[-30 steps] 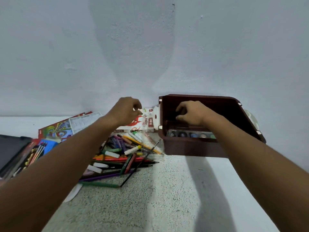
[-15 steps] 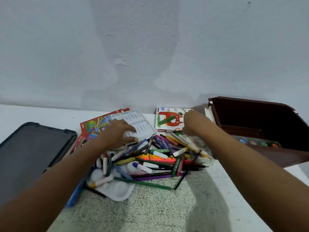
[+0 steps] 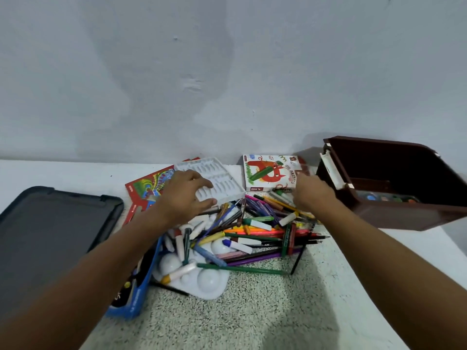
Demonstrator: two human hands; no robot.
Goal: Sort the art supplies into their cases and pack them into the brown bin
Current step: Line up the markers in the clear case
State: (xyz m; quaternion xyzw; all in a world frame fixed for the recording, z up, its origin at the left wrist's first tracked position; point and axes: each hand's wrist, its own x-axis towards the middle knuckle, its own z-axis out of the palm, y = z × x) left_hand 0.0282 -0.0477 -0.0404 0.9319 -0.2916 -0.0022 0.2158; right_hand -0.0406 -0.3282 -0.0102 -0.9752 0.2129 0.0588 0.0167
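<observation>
Left hand (image 3: 184, 195) grips the white tray (image 3: 214, 181) — right hand (image 3: 309, 192) blurred, its grip unclear.

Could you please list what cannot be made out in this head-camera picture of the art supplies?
- Right hand: its fingertips are motion-blurred, so whether it holds anything cannot be told.
- Brown bin: its right side is cut off by the frame edge; its near wall hides most of the paint set inside.
- Red booklet: partly covered by the left hand and the white tray.
- Pastel box: small print unreadable.
</observation>
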